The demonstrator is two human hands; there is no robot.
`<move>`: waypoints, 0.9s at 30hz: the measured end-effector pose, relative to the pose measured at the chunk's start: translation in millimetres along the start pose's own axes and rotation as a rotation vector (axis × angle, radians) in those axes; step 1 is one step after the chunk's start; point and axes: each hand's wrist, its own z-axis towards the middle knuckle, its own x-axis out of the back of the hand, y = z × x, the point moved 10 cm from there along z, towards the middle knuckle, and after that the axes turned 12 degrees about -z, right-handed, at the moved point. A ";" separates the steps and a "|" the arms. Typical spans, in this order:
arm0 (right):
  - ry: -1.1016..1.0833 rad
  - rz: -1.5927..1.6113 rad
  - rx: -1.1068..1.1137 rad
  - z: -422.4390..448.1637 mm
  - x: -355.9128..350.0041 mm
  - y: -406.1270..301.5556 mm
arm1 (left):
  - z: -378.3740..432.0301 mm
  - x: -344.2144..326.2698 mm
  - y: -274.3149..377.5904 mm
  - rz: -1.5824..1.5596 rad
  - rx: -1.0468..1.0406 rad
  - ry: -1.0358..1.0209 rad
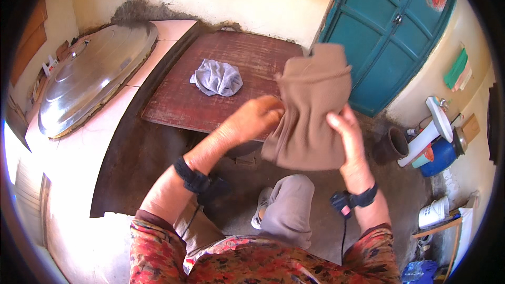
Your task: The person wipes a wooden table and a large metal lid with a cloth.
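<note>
A brown fabric garment (311,126), folded and gathered, is held up in front of me above the floor and the near right corner of the red-brown table. My right hand (348,134) grips its right side, thumb on the front face and the other fingers partly hidden behind. At the garment's left edge, my left hand (256,118) has its fingers curled; whether they pinch the fabric cannot be made out. A crumpled grey cloth (217,77) lies on the worn tabletop (177,102), beyond my left hand.
To the left, a large metal lid (98,75) covers part of a pale tiled counter (134,75). A teal double door (378,35) stands behind the garment. Along the right wall are a dark bucket (390,146), a white pedestal basin (440,120), a blue barrel (438,161) and a white pail (433,213).
</note>
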 end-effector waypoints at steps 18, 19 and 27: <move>-0.543 -1.746 0.220 190.1 -66.7 105.2 | -28.9 203.2 -111.0 1.103 0.566 0.314; -0.559 -1.747 0.190 194.0 -68.4 107.1 | -41.8 214.3 -111.1 1.080 0.627 0.342; -0.544 -1.761 0.117 191.1 -72.4 136.9 | -71.3 210.4 -132.0 0.960 0.458 0.508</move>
